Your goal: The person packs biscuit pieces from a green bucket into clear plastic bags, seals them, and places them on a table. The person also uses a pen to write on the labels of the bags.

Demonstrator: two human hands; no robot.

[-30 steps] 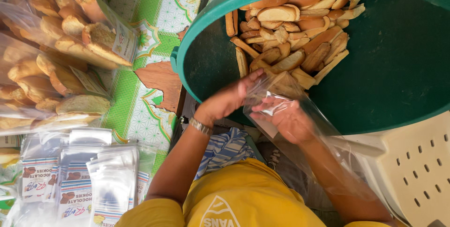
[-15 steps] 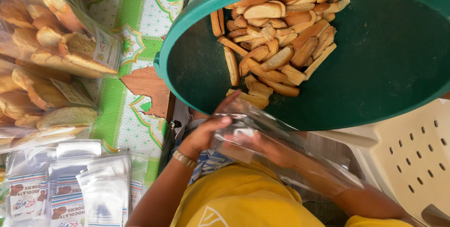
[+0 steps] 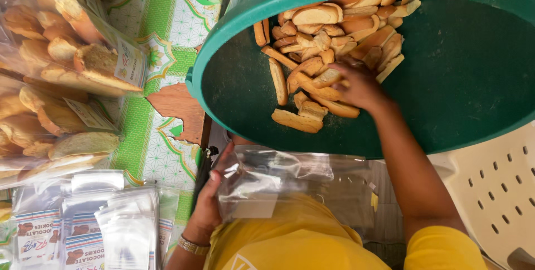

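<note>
While a clear bag (image 3: 267, 183) is pinched by the left hand (image 3: 210, 203) just above the lap, its mouth seems to be kept toward the green tub (image 3: 234, 89) so that it can be filled. Inside the tub, the right hand (image 3: 359, 85) is laid on the rusks (image 3: 329, 41), its fingers curled around one or two pieces. Filled bags (image 3: 61, 75) are stacked on the patterned cloth (image 3: 167, 36), with empty packets (image 3: 83, 225) kept near them.
</note>
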